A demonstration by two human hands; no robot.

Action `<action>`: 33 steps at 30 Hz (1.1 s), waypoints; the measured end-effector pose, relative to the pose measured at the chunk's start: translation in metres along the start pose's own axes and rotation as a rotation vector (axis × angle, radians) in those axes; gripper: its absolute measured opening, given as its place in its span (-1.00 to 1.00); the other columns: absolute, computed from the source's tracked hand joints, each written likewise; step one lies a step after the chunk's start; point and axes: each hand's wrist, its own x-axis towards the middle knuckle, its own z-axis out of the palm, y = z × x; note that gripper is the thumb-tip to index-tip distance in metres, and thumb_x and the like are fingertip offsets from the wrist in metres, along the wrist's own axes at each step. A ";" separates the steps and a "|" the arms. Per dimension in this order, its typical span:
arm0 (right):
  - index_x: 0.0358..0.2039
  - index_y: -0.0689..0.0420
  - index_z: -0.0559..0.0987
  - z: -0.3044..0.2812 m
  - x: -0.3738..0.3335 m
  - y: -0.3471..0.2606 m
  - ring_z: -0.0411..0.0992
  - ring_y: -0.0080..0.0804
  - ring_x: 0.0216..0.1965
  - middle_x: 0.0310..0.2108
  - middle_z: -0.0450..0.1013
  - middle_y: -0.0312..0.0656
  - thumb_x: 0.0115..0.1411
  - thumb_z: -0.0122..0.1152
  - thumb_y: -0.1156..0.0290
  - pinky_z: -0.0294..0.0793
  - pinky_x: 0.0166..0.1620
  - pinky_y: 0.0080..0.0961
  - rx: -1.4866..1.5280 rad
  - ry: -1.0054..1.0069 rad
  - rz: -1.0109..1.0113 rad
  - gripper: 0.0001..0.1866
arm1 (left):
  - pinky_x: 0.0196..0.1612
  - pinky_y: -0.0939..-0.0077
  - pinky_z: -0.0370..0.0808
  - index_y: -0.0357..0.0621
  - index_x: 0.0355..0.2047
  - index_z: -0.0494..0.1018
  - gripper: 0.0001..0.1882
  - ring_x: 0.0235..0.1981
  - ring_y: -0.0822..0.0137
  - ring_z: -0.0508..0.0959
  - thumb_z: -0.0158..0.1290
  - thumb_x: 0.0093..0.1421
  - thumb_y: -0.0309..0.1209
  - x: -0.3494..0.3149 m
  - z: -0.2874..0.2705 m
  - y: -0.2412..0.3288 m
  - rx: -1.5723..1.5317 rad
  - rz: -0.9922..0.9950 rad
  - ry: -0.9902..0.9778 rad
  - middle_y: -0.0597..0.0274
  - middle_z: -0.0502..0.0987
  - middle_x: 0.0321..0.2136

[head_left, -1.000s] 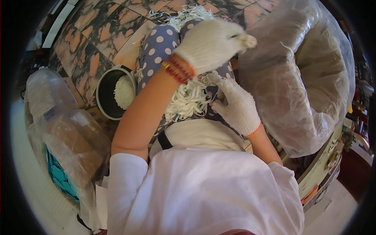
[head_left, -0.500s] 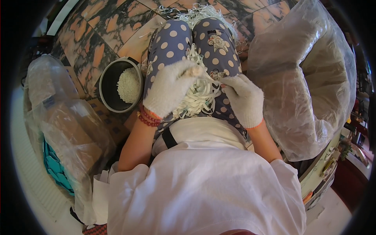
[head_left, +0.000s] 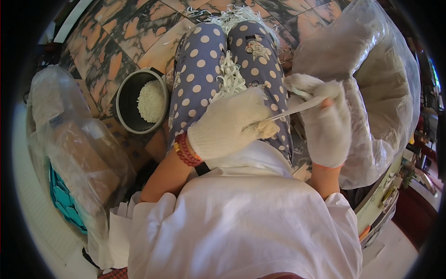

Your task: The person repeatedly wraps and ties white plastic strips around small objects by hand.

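Observation:
My left hand [head_left: 232, 123], in a white knit glove, is over my lap with its fingers closed on one end of a thin white strip [head_left: 299, 108]. The strip runs taut up to my right hand [head_left: 325, 118], also gloved, which grips its other end beside my right thigh. A bare fingertip pokes out of the right glove. On my lap, between the thighs, lies a heap of loose white strips [head_left: 231, 76], partly hidden by my left hand. More white strips [head_left: 237, 18] lie past my knees.
A dark bucket [head_left: 124, 100] holding small white pieces [head_left: 151, 101] stands to my left on the marbled tile floor [head_left: 162, 28]. Nearer on that side is a clear plastic bag [head_left: 88, 149], with turquoise pieces [head_left: 67, 200] beside it. To my right stands a large open plastic bag [head_left: 334, 56].
Both hands have moved right, away from the heap on my lap, and farther apart. The strip between them is now drawn out long and straight.

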 end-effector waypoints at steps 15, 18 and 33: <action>-0.22 0.23 0.67 -0.010 0.007 0.030 0.47 -0.29 -0.23 -0.29 0.51 -0.17 0.25 0.35 0.33 0.47 -0.11 -0.38 -0.476 -0.464 0.007 -0.78 | -0.22 0.62 0.46 -0.30 -0.08 0.52 -0.84 -0.34 0.54 0.52 0.00 0.42 -0.53 -0.015 -0.024 -0.003 -0.861 -0.537 -0.176 0.30 0.59 -0.32; -0.33 0.24 0.61 -0.002 0.007 0.027 0.46 -0.30 -0.29 -0.37 0.47 -0.19 0.36 0.20 0.28 0.45 -0.17 -0.39 -0.285 -0.273 0.116 -0.74 | -0.21 0.61 0.46 -0.25 -0.19 0.52 -0.86 -0.37 0.54 0.48 -0.03 0.45 -0.49 -0.016 -0.011 -0.002 -0.819 -0.550 -0.196 0.36 0.50 -0.40; -0.39 0.11 0.42 -0.105 0.053 -0.055 0.03 -0.62 -0.65 -0.61 0.07 -0.46 0.56 -0.16 0.33 0.14 -0.62 -0.58 0.601 -0.027 -0.074 -0.67 | -0.22 0.58 0.39 -0.19 -0.44 0.27 -0.85 -0.40 0.45 0.32 -0.10 0.25 -0.68 -0.047 -0.009 0.008 -0.895 -0.508 -0.408 0.35 0.39 -0.48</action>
